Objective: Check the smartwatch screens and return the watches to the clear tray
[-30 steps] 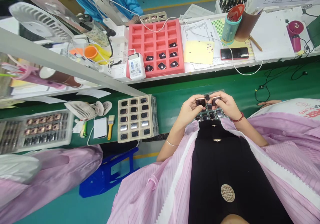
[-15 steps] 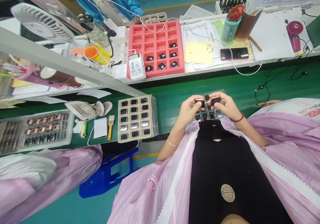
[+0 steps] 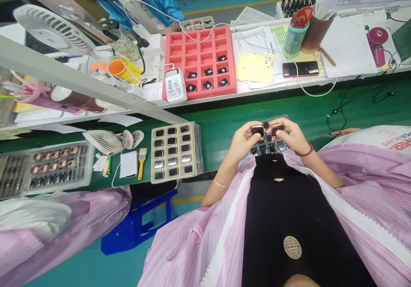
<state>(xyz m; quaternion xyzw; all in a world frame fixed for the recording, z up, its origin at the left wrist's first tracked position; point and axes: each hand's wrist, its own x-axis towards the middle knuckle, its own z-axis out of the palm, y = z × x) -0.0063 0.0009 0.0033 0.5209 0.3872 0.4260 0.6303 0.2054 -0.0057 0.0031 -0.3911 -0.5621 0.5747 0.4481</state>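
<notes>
My left hand [image 3: 243, 138] pinches a dark smartwatch case [image 3: 257, 130] with a gold-coloured rim between thumb and fingers. In my right hand [image 3: 290, 134] is a second smartwatch case [image 3: 277, 127], also gripped by the thumb and fingers. Both cases are held up a short way apart. Beneath them lies a clear tray [image 3: 284, 153] with several dark square watch cases in its compartments, partly hidden by my hands and clothing. To the left, a beige tray [image 3: 165, 179] on a stack of trays carries rows of similar cases.
A red foam tray [image 3: 201, 61] with several dark pieces sits on the raised shelf, near a phone [image 3: 300, 68]. A yellow brush [image 3: 141, 167], a white fan [image 3: 105, 141] and another tray [image 3: 91, 158] lie left. A co-worker's hand [image 3: 346, 131] rests at the right.
The smartwatch case in my left hand has turned slightly, so more of its dark face shows. My right hand's case has tilted a little. Both hands stay almost in place.
</notes>
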